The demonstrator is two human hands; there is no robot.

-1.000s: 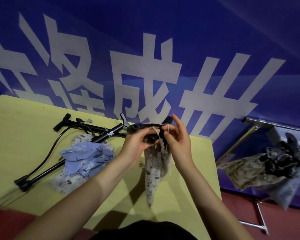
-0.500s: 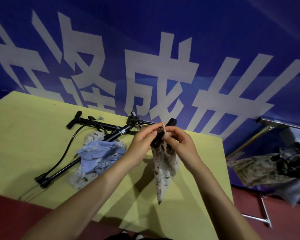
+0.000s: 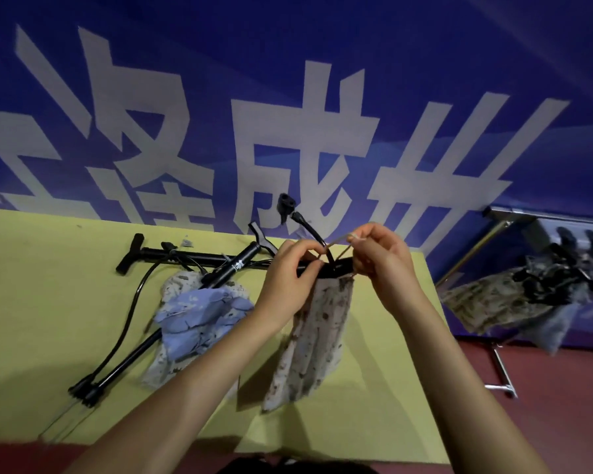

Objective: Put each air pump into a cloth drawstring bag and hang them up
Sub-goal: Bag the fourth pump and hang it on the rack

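Observation:
A patterned cloth drawstring bag (image 3: 317, 340) hangs above the yellow table (image 3: 42, 302), with a black air pump inside; its handle and hose head (image 3: 288, 205) stick out at the top. My left hand (image 3: 290, 285) pinches the bag's mouth. My right hand (image 3: 382, 260) pinches the drawstring and holds it taut. Two more black pumps (image 3: 216, 271) lie on the table, partly under a pile of blue and patterned bags (image 3: 199, 319).
At the right a metal rack (image 3: 493, 234) carries several filled bags (image 3: 514, 302) hanging from its bar. A blue banner with large white characters covers the wall behind. Red floor shows to the right of the table.
My hands have lifted the bag slightly and drawn the string out to the right. The hose head now sticks up above the bag.

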